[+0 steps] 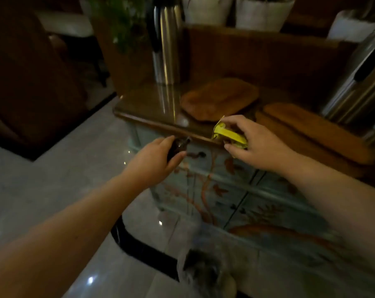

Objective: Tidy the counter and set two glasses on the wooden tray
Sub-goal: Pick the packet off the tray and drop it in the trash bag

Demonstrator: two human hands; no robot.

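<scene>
My right hand [255,145] grips a crumpled yellow wrapper [229,134] just over the front edge of the dark glossy counter [148,104]. My left hand [158,155] is closed around a small dark object [178,146], held in front of the cabinet's top edge; what it is I cannot tell. A rounded wooden tray [220,98] lies bare on the counter just behind my right hand. A second, longer wooden tray [315,130] lies to the right. No glasses are in view.
Two steel thermos flasks stand on the counter, one at the back left [166,44] and one at the far right [358,82]. White plant pots [262,11] sit behind. The painted blue cabinet front [225,190] drops to a shiny tiled floor [53,179]. A clear-bagged bin [206,274] sits below.
</scene>
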